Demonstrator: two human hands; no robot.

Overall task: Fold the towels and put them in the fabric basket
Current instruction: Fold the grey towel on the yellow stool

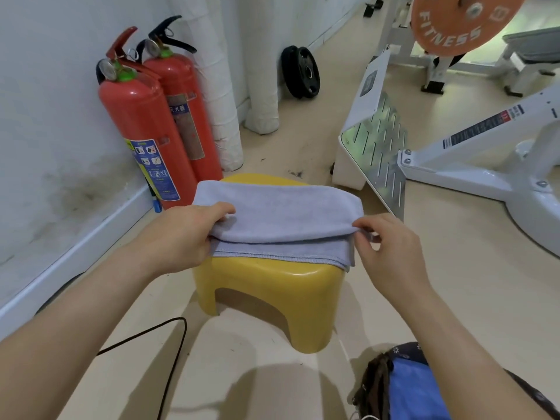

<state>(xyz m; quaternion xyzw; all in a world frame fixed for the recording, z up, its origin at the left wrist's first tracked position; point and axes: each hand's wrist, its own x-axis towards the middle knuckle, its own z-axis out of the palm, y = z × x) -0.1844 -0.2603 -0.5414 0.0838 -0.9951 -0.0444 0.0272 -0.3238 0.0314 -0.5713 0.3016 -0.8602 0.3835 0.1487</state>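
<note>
A light grey towel (281, 216) lies on a yellow plastic stool (272, 286), its upper layer folded over a lower layer whose stitched hem shows along the near edge. My left hand (181, 234) grips the folded layer at its left end, thumb on top. My right hand (391, 247) pinches the fold's right corner between thumb and fingertips. At the bottom right, a dark patterned fabric basket (378, 386) holds a blue towel (415, 392); my right forearm partly covers it.
Two red fire extinguishers (151, 122) stand against the white wall on the left. A white gym machine frame (454, 153) with a metal foot plate sits right of the stool. A black cable (169, 359) runs across the floor near my left arm.
</note>
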